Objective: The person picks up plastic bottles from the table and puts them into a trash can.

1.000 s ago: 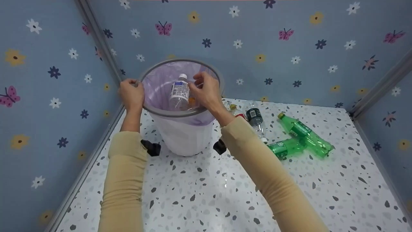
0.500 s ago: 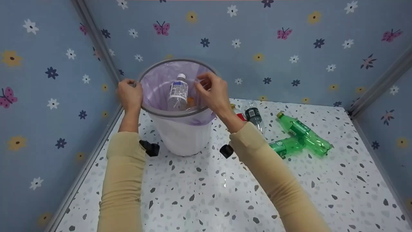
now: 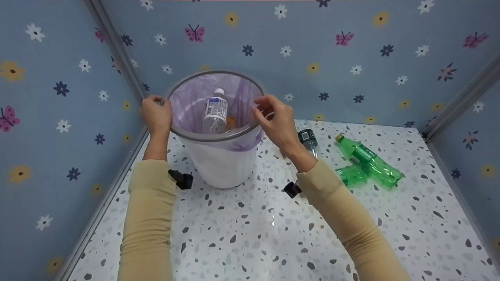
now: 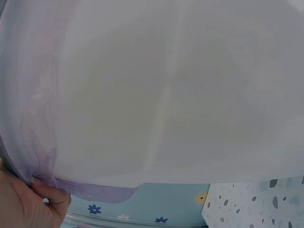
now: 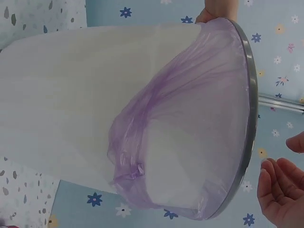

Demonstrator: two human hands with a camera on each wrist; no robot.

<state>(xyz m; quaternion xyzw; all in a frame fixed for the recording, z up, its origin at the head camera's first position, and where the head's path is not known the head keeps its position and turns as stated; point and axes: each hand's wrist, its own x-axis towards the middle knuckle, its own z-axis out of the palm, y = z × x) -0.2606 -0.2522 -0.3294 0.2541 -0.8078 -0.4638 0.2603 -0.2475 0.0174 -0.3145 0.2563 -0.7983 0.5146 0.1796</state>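
A white bin (image 3: pixel 218 164) stands on the floor, lined with a purple plastic bag (image 3: pixel 189 105) folded out over its grey rim (image 3: pixel 218 137). My left hand (image 3: pixel 157 115) pinches the bag at the rim's left side; in the left wrist view, thumb and fingers (image 4: pixel 52 194) close on the purple film. Inside the bin leans a clear plastic bottle (image 3: pixel 215 113) with a white cap and label, beside something orange (image 3: pixel 231 121). My right hand (image 3: pixel 276 121) is at the right of the rim, fingers loosely bent; in the right wrist view it is apart from the rim and holds nothing.
Right of the bin lie a clear bottle (image 3: pixel 308 137) with a dark label, partly behind my right hand, and two green bottles, one (image 3: pixel 369 159) with a yellow cap, the other (image 3: pixel 352 175) overlapping it. Patterned blue walls (image 3: pixel 297 78) enclose the speckled floor (image 3: pixel 242 230).
My right hand has moved right, from over the bin's opening near the clear bottle to the rim's right side. The left hand keeps its grip at the left rim.
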